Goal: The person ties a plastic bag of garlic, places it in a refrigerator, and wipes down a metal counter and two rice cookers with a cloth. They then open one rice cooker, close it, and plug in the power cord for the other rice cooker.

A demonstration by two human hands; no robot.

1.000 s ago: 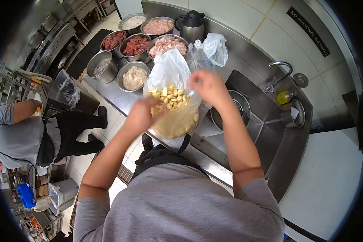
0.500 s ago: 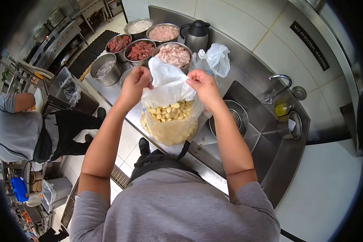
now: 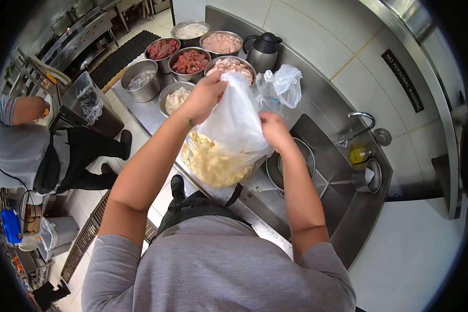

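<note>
A clear plastic bag (image 3: pixel 221 158) full of pale yellow pieces stands on the steel counter's front edge, its white upper part pulled up tall. My left hand (image 3: pixel 207 98) grips the top of the bag at its left side. Lower down, at the right edge of the plastic, my right hand (image 3: pixel 275 129) pinches the bag. Just behind my left hand is a metal bowl of whitish food (image 3: pixel 177 100). Bowls of pale pink meat (image 3: pixel 230 66) and red meat (image 3: pixel 191 62) stand farther back.
A steel flask (image 3: pixel 262 51) and a crumpled plastic bag (image 3: pixel 287 86) are behind the bag. On the right, a sink holds a round metal bowl (image 3: pixel 301 161) below a faucet (image 3: pixel 360 125). A person (image 3: pixel 23 140) stands at the left near a bin (image 3: pixel 91 106).
My left hand has moved up and right, and my right hand lower. The bag's upper part is now drawn taller, covering its opening. The whitish bowl has come into fuller view.
</note>
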